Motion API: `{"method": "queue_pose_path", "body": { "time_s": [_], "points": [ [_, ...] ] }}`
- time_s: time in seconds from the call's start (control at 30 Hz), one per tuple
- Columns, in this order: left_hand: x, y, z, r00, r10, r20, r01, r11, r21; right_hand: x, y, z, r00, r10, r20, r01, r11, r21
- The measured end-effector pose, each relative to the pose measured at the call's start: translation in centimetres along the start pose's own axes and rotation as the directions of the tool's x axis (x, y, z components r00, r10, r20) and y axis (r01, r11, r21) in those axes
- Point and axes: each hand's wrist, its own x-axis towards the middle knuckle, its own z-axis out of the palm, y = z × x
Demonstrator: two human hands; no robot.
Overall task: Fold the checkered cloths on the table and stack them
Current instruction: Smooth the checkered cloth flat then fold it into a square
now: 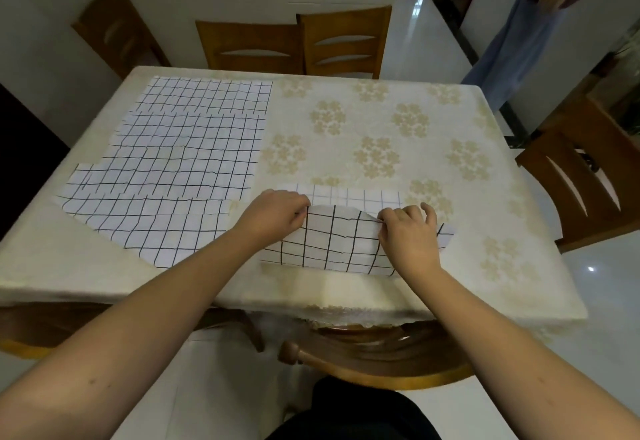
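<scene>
A white cloth with a black grid (332, 242) lies near the table's front edge, its near layer lifted and folded toward the far side. My left hand (273, 214) pinches the raised edge at its left corner. At the right corner of that same edge, my right hand (408, 232) pinches it too. The cloth's pale underside (356, 195) shows just beyond the fold. Several more checkered cloths (180, 166) lie flat and overlapping in a row down the left half of the table.
The table (381, 121) wears a cream cloth with a beige flower print. Wooden chairs (294, 45) stand at the far side, one (585, 176) at the right and one tucked under the front edge (374, 356). A standing person (519, 31) is at the far right.
</scene>
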Motion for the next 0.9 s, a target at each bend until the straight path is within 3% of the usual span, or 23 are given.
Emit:
{"method": "queue_pose_path", "body": {
  "time_s": [0.27, 0.63, 0.77, 0.83, 0.9],
  "points": [
    [7.8, -3.3, 3.8, 0.993, -0.093, 0.077, 0.079, 0.984, 0.162, 7.4, 2.3, 6.3, 0.985, 0.04, 0.171, -0.039, 0.999, -0.007],
    [13.0, -8.2, 11.3, 0.95, -0.225, 0.217, 0.19, 0.967, 0.167, 12.4, 3.3, 16.5, 0.928, 0.025, 0.371, -0.055, 0.996, 0.069],
    [13.2, -8.6, 13.1, 0.977, -0.213, 0.012, 0.213, 0.976, 0.034, 12.3, 3.5, 18.9, 0.919, 0.023, 0.393, -0.059, 0.995, 0.078],
    [12.9, -7.3, 13.2, 0.974, -0.168, -0.155, 0.168, 0.986, -0.014, 12.2, 3.8, 19.4, 0.931, 0.022, 0.365, -0.054, 0.995, 0.079],
    [11.7, -5.5, 13.6, 0.966, -0.118, -0.232, 0.108, 0.993, -0.057, 12.0, 4.2, 19.8, 0.943, 0.013, 0.332, -0.047, 0.995, 0.093]
  ]
}}
